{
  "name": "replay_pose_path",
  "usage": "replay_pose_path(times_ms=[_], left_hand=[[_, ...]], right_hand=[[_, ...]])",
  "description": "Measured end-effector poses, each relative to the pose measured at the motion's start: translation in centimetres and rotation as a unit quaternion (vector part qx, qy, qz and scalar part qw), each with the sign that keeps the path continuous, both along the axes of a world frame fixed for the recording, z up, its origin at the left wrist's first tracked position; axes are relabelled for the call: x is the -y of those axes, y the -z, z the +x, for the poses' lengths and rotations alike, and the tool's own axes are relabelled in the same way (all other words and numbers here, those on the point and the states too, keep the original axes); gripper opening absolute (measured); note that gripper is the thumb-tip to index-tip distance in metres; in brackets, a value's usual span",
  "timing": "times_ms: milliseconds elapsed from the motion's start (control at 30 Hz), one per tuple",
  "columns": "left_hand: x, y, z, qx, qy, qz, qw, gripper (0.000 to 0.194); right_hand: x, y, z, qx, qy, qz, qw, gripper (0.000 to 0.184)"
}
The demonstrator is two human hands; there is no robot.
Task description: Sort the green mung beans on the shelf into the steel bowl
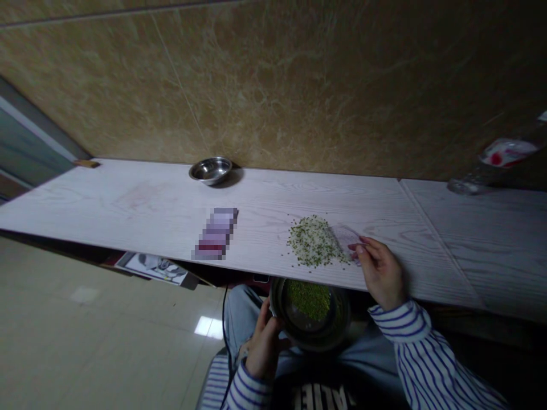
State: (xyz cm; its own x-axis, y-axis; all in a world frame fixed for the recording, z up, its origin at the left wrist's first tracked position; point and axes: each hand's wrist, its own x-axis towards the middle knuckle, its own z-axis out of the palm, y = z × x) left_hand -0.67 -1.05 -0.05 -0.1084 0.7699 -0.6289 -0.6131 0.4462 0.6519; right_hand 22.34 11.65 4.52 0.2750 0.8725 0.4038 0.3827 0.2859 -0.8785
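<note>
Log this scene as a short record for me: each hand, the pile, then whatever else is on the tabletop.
Left hand: gripping the side of a dark bowl over the lap, just below the table edge
Bowl contents: green grains
Right hand: pinching a thin clear piece at the pile's right edge
Pile: white and green grains mixed, with a few strays around it
Table: pale, wood-grained
Also on it: shiny metal bowl near the wall; pixelated flat object, unidentifiable; clear bottle at far right
</note>
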Motion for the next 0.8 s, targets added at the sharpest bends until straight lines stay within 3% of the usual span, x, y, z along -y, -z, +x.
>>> replay_pose_path(times_ms=[500, 800], left_hand=[[0.9, -0.2, -0.5, -0.025, 0.024, 0.015, 0.999, 0.075], [1.4, -0.6, -0.9, -0.042, 0.026, 0.033, 0.998, 0.072]], right_hand=[[-0.2, -0.3, 0.1, -0.024, -0.053, -0.004, 0.998, 0.043], [1.6, -0.7, -1.2, 0.103, -0.087, 0.046, 0.990, 0.027]])
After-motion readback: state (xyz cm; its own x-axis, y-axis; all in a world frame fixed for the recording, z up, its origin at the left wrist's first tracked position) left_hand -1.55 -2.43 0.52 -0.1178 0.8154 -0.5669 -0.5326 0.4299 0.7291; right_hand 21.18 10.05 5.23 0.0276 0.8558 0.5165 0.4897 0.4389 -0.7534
